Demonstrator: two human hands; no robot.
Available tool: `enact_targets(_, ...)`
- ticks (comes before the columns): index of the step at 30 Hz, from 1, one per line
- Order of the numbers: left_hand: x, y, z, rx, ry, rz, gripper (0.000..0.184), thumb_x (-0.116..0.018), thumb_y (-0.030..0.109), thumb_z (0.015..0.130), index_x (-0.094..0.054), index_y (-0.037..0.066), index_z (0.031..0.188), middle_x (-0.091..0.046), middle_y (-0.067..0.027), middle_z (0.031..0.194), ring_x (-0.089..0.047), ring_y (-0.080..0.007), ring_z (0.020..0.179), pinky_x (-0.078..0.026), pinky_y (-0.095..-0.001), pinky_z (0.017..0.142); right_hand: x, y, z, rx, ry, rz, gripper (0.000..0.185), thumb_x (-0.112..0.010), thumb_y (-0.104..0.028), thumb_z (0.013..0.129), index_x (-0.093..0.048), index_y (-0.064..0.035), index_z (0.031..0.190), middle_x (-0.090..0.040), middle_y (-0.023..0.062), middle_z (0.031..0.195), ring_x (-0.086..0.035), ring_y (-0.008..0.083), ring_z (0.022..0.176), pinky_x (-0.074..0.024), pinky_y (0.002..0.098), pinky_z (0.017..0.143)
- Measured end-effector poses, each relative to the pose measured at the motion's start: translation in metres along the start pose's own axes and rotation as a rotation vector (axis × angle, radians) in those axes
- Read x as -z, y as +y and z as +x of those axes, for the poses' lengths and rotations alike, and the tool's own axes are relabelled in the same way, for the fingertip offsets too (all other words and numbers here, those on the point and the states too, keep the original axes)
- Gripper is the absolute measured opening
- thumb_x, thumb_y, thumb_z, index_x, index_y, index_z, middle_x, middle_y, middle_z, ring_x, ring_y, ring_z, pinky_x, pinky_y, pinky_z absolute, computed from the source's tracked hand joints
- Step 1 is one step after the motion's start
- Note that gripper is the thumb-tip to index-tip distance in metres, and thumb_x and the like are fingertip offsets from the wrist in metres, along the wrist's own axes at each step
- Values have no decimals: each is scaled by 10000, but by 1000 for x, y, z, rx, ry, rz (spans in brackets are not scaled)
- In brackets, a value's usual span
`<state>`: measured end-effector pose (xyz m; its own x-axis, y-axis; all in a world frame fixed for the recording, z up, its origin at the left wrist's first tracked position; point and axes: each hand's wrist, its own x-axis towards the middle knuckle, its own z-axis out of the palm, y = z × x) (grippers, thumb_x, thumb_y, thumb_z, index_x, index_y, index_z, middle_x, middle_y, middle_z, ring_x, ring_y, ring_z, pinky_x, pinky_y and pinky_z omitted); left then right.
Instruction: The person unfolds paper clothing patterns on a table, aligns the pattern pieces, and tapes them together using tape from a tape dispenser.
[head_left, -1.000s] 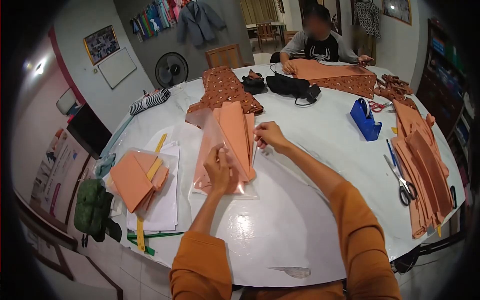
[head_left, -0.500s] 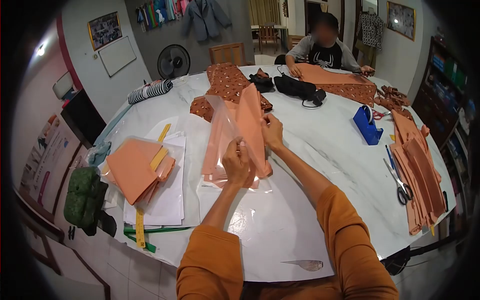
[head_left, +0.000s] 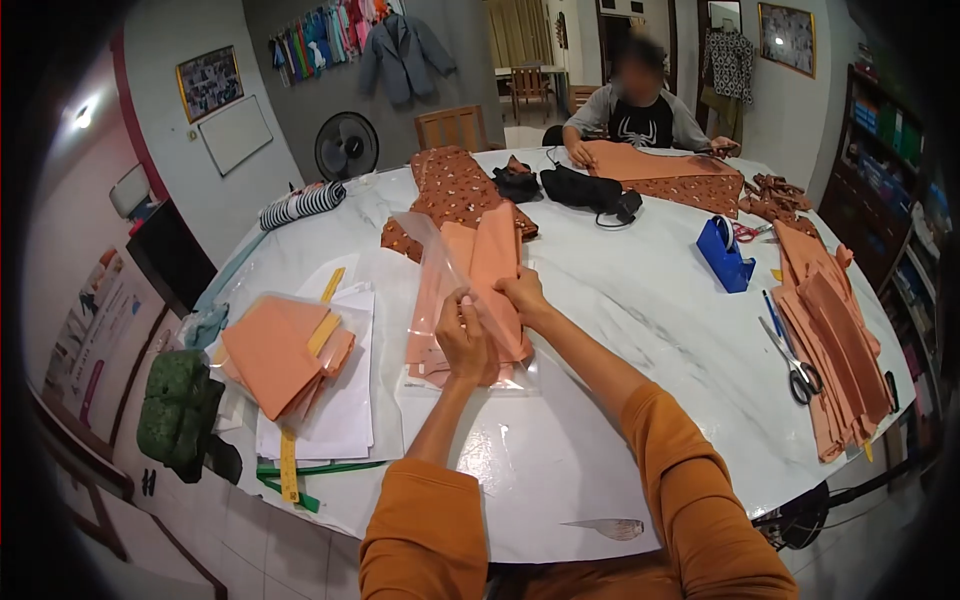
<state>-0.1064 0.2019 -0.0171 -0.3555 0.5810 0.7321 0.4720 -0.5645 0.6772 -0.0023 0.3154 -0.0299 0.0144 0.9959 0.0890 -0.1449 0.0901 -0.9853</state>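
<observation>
A folded peach cloth (head_left: 498, 240) lies partly within a clear plastic bag (head_left: 424, 235) in the middle of the table. My right hand (head_left: 524, 298) is closed on the cloth's right edge, thumb on top. The fingers of my left hand (head_left: 465, 337) pinch the bag's loose film over the cloth. More peach fabric shows through the plastic beneath my left wrist. Just beyond the bag lies a brown patterned cloth (head_left: 447, 185).
Bagged peach pieces (head_left: 270, 358) rest on white papers (head_left: 345, 425) with a yellow ruler (head_left: 289, 470), at left. On the right are scissors (head_left: 800, 375), peach cloth strips (head_left: 822, 350) and a blue tape dispenser (head_left: 722, 258). Another person (head_left: 640, 120) handles cloth across the table.
My right hand has come lower and nearer along with the peach cloth, whose top now sits lower. My left hand keeps its pinch on the plastic. The view has tilted slightly.
</observation>
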Motion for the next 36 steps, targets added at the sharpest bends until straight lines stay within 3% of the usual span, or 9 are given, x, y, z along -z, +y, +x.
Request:
enact_targets(6, 4, 11, 5, 10, 6, -6, 269, -484, 168, 996, -630, -34, 1097, -686, -145, 891, -663, -230, 728, -519, -338, 640, 3, -34, -4, 279, 110, -255, 18, -636, -21, 830, -631, -28, 845, -628, 44, 760, -579, 124, 685, -443, 293, 565)
enact_targets(10, 1, 2, -1, 9, -46, 43, 300, -510, 219, 991, -630, -28, 1111, -689, -150, 924, -664, -279, 722, -531, -374, 654, 46, -41, 31, 285, 29, 123, 168, -649, -60, 836, -530, -65, 718, -550, 14, 666, -463, 107, 608, -384, 277, 552)
enact_targets(14, 4, 31, -5, 76, -430, 298, 522, -570, 377, 944, -552, -43, 1254, -600, -235, 1174, -584, -371, 1025, -463, -475, 877, 107, -97, 7, 181, 40, 184, 262, -635, -26, 864, -459, -118, 692, -492, -23, 657, -456, 83, 587, -369, 244, 523)
enact_targets(16, -6, 44, -17, -48, -592, 504, 695, -588, 488, 914, -493, -59, 1331, -503, -291, 1330, -478, -431, 1223, -388, -533, 1005, 160, -111, -1, 104, -29, 123, 131, -627, -13, 876, -541, -82, 804, -553, 4, 726, -528, 100, 637, -442, 254, 561)
enact_targets(17, -12, 54, -27, 12, -752, 637, 879, -605, 569, 874, -376, -77, 1424, -293, -332, 1473, -268, -503, 1348, -196, -643, 1095, 175, -122, -18, 76, -11, 170, 65, -615, -9, 883, -569, -46, 911, -598, 36, 819, -578, 124, 708, -486, 271, 626)
enact_targets(21, -20, 74, -55, -161, -849, 755, 783, -613, 522, 903, -426, -58, 1395, -341, -281, 1472, -342, -464, 1332, -210, -632, 1106, 231, -150, -103, -75, -54, 129, 361, -568, -11, 908, -527, 70, 1257, -634, 147, 1169, -652, 208, 1004, -538, 329, 879)
enact_targets(25, -6, 205, -29, -56, -1066, -449, 381, -604, 300, 963, -581, 5, 1204, -578, -143, 1262, -569, -267, 1167, -404, -383, 1034, 269, -147, -168, -230, -107, 3, 404, -554, -3, 901, -507, 83, 1293, -629, 153, 1197, -639, 209, 1049, -519, 324, 916)
enact_targets(28, 27, 313, -39, 369, -1431, -1531, 599, -441, 543, 999, -550, 26, 1280, -555, -206, 1245, -539, -271, 1183, -378, -406, 1056, 288, -141, -196, -293, -210, -90, 405, -553, 2, 891, -513, 75, 1288, -634, 144, 1180, -633, 192, 1048, -508, 312, 923)
enact_targets(36, 40, 401, -131, 75, -898, -1673, 735, -480, 618, 934, -535, 0, 1328, -447, -290, 1375, -429, -414, 1284, -326, -563, 1063, 310, -131, -233, 92, -185, -661, 384, -638, -97, 863, -593, 19, 1226, -542, 153, 1262, -615, 244, 1021, -517, 339, 847)
